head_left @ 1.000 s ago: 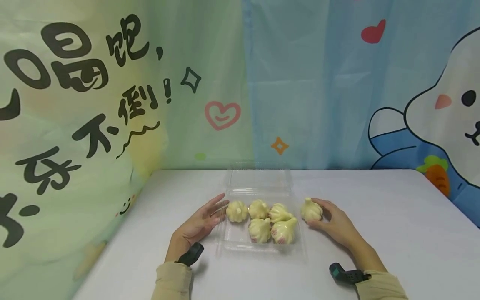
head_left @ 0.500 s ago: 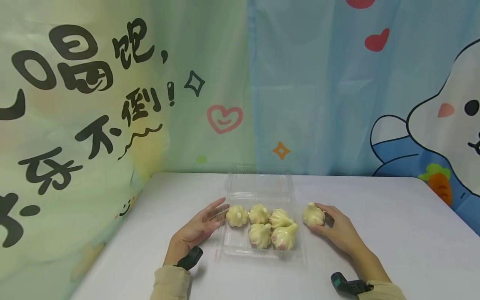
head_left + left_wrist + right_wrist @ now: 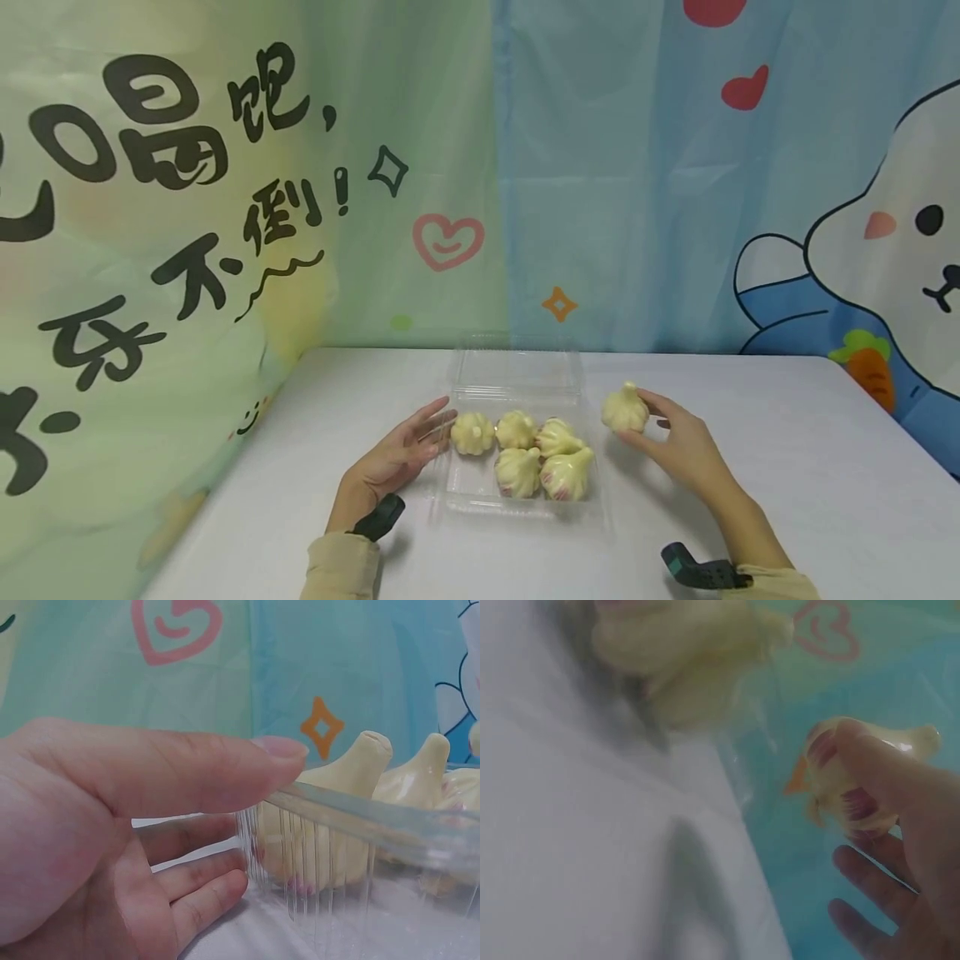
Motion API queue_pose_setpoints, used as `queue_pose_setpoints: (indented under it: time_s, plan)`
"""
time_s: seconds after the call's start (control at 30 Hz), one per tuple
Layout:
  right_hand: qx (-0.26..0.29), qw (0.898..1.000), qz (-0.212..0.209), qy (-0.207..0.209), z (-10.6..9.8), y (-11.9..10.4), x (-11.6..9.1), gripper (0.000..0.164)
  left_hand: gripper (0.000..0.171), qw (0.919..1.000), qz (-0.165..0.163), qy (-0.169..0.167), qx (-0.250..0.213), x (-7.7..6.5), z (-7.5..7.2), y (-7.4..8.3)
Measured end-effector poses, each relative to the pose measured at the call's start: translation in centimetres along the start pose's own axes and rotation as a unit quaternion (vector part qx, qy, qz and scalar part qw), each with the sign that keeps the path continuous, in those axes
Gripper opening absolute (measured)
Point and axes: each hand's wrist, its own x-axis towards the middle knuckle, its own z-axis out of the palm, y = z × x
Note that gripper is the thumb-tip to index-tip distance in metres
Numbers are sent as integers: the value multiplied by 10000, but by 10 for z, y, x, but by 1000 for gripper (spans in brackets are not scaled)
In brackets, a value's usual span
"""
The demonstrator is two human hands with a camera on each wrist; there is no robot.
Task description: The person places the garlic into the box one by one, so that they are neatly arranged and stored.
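My right hand point(image 3: 678, 442) pinches a pale garlic bulb point(image 3: 625, 408) between thumb and fingertips, raised over the table to the right of the clear plastic box point(image 3: 468, 483). In the right wrist view the bulb point(image 3: 829, 769) shows purplish patches, with the thumb pressed on it and the lower fingers free. My left hand point(image 3: 397, 458) rests at the box's left side. Seen from the left wrist, its thumb point(image 3: 247, 769) lies at the rim of the box point(image 3: 352, 806), while the other fingers stretch relaxed along the outer wall. Several garlic bulbs point(image 3: 517, 471) lie in the box.
The box's transparent lid point(image 3: 517, 371) is folded back toward the curtain. A white table point(image 3: 787, 467) carries everything, its far edge meeting a printed curtain point(image 3: 585, 167). Inside the box, the front left corner shows bare plastic.
My right hand has lifted the garlic bulb off the table beside the box. The left hand stays at the box's left side. The head view has tilted slightly.
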Motion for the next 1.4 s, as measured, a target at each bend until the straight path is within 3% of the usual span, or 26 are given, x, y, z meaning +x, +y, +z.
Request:
queue_pose_setpoints:
  time_s: [0.3,0.63,0.8,1.1,1.4]
  plan:
    - [191,9971,-596,436,9,-56,-6,67,79,9999,-69,-30,-67,-1,-2,-1]
    - [243,9866,-1599,206,45,-109,-16,62,79,9998,94,-102,-169,-4,-5,-2]
    - [-11,9810,-1916,312,66,-122,-20,62,79,9995,170,-199,-204,-2,-6,-2]
    - [-635,9811,-1819,157,96,-135,-21,58,79,9999,57,-112,-100,1,-4,-1]
    - [-1643,9623,-2135,382,104,-141,-19,58,80,9998,64,-149,-114,0,-2,2]
